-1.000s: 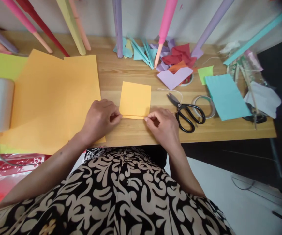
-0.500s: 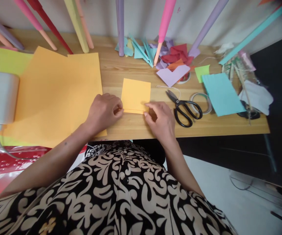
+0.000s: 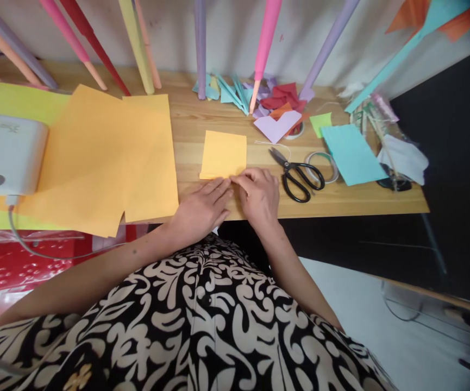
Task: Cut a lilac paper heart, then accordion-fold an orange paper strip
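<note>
A small orange paper square (image 3: 223, 153) lies on the wooden table (image 3: 202, 117) in front of me, with a narrow fold along its near edge. My left hand (image 3: 202, 209) lies flat, its fingers stretched out onto that folded edge. My right hand (image 3: 258, 194) sits just right of it, fingers curled and pressing the same edge near the right corner. The two hands nearly touch.
Large orange sheets (image 3: 108, 157) over yellow paper cover the left side, beside a white device (image 3: 8, 155) with a cord. Black scissors (image 3: 298, 174), a tape roll (image 3: 324, 165), a teal sheet (image 3: 351, 155) and coloured scraps (image 3: 277, 103) lie right. Rolled paper tubes (image 3: 265, 49) lean on the wall.
My left hand has opened from a pinch and slid right along the folded edge. My right hand has moved left to meet it. The view has shifted a little.
</note>
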A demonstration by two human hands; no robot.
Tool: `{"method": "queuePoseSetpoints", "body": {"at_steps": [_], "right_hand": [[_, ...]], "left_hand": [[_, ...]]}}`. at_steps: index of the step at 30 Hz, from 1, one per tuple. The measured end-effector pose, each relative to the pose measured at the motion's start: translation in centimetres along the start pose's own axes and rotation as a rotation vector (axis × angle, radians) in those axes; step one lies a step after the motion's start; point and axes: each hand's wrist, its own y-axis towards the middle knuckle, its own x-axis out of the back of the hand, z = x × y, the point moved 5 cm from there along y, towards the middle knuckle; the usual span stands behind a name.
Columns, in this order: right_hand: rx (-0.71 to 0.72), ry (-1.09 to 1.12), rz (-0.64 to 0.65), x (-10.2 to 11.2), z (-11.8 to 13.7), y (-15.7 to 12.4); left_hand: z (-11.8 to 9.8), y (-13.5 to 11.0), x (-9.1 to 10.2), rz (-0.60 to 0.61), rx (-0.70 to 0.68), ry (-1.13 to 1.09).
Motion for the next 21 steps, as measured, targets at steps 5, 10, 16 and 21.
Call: {"method": "queuePoseSetpoints", "body": {"at_steps": [5,10,16,21], "right_hand": [[0.011,-0.050,-0.034,0.0,0.1,-0.4],[0.052,-0.089,-0.072,0.0,0.3,-0.6],[0.034,-0.105,-0.062,0.0,0.2,-0.7],[-0.008,-0.102,-0.036,0.3,0.4,-0.5]], "left_hand": [[0.1,0.1,-0.2,0.024,0.060,0.011],[0.0,0.4,0.1,0.005,0.102,-0.033],[0.5,-0.4,0.2,-0.033,0.213,-0.021],[1.6,-2.1,0.7,-0.097,0.243,-0.002]]}}
